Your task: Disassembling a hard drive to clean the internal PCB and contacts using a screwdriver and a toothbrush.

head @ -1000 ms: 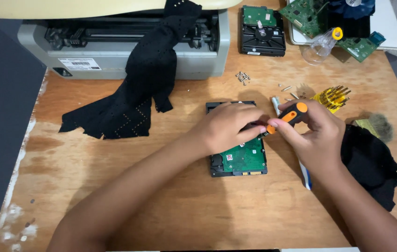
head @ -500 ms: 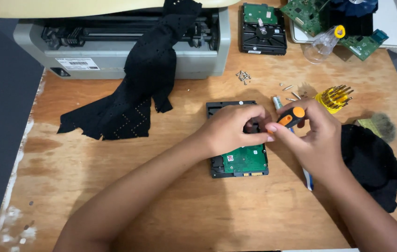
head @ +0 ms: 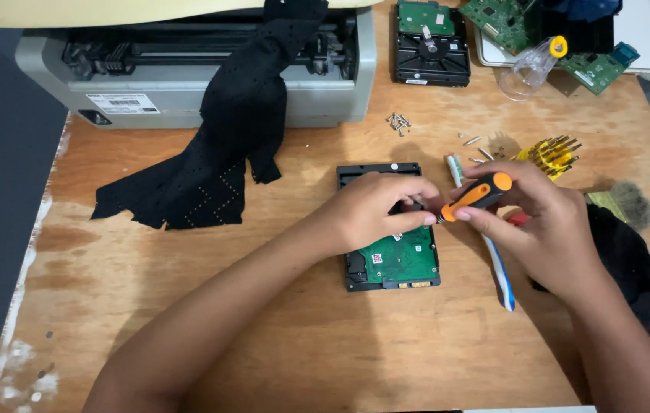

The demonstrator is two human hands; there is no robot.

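At the bottom of the frame two bare forearms reach up over the worn wooden tabletop [head: 187, 329]. Just above them, at centre, lies a black rectangular hard drive with its green circuit board facing up [head: 400, 261]. The board is seated on the drive, so its removal looks unfinished, though whether any screws on it are already out cannot be told under the hands. The left hand [head: 374, 210] rests on the drive's upper half, fingers curled down and pressing on it; it grips nothing that shows. The right hand [head: 539, 222], right of centre, has its fingers closed around a small screwdriver with an orange and black handle [head: 480, 196], the tip angled down-left toward the drive's right edge by the left fingertips. Under that hand lies a white and blue toothbrush [head: 502, 275], and a black cloth [head: 630, 260] sits at the right edge.

Further up, loose silver screws [head: 397, 121] lie in a small heap, suggesting some unscrewing is done, beside a yellow holder of screwdriver bits [head: 550, 153]. A black perforated fabric [head: 218, 168] drapes from a grey printer [head: 187, 69] at upper left. At the top edge sit a second black hard drive [head: 432, 42] and loose green circuit boards [head: 508, 19].
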